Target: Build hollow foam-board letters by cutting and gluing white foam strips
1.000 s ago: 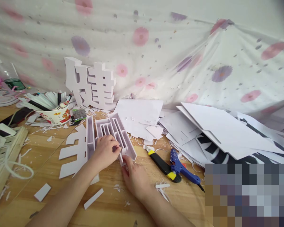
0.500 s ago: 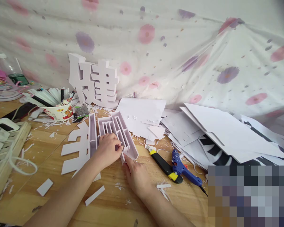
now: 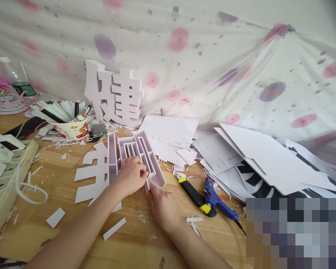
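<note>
A white foam board character with upright side walls [image 3: 159,175] lies on the wooden table, its inner slots facing up. My left hand [image 3: 132,172] rests over its near part, with thumb and fingertips pinched on a thin foam board strip [image 3: 147,185] at the near edge. My right hand [image 3: 164,209] is just to the right, its finger and thumb closed against the near end of that strip. The fingertips partly hide where the strip meets the walls. A flat cut foam board piece [image 3: 93,173] lies left of the character.
A yellow-black utility knife [image 3: 194,196] and a blue glue gun [image 3: 217,201] lie at right. Behind them are stacked white foam sheets [image 3: 254,149]. A finished white character [image 3: 126,97] stands at the back near a paper bucket of strips [image 3: 70,130]. A power strip [image 3: 25,175] lies left.
The camera view has shifted slightly, so everything appears a little to the right. Both hands keep nearly the same position and grip on the strip.
</note>
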`<state>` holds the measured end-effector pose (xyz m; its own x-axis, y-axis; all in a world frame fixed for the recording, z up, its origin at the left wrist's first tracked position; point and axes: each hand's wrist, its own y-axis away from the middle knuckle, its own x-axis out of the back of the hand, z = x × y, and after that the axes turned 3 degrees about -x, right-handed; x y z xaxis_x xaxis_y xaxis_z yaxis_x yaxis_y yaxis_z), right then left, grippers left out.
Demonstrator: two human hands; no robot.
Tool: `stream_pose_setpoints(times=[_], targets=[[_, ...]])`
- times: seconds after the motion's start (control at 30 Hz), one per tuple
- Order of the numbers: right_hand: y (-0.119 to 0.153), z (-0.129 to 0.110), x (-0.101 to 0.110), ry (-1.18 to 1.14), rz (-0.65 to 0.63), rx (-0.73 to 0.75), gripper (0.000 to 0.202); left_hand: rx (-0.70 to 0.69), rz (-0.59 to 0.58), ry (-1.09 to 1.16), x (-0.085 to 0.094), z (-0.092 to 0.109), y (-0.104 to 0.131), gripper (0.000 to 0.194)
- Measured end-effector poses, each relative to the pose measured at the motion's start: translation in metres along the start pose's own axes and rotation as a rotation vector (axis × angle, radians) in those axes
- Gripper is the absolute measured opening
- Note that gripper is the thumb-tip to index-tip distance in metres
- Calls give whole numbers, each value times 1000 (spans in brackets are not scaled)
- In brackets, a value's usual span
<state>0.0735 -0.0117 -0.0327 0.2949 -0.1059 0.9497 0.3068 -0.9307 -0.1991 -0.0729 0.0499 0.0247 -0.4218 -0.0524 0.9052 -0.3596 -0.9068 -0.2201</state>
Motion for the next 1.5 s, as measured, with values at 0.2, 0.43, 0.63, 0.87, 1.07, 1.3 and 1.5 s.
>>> stream_pose_setpoints(times=[0.2,0.43,0.63,0.87,1.07,1.3,1.5], targets=[[0,-2,2,14,-11,7,37,-3,-41,-22,1,1,-1,24],[1,-4,1,34,-30,-18,35,-52,-27,-60,0,-1,-1,26],[1,-3,-6,17,-27,-13,37,-59,-40,-91,0,-1,-1,25],[1,-4,-5,22,-24,-1,35,-48,-52,-97,1,1,-2,25],[0,-5,-8,28,-19,-35,29,-37,-62,-99,1,-1,-3,24],[-4,-4,37,-20,-35,-106,15,-35,-6,-38,3,-6,-3,29],[0,38,88,-138,38,-347,14,18,-28,57,11,-10,-8,35]])
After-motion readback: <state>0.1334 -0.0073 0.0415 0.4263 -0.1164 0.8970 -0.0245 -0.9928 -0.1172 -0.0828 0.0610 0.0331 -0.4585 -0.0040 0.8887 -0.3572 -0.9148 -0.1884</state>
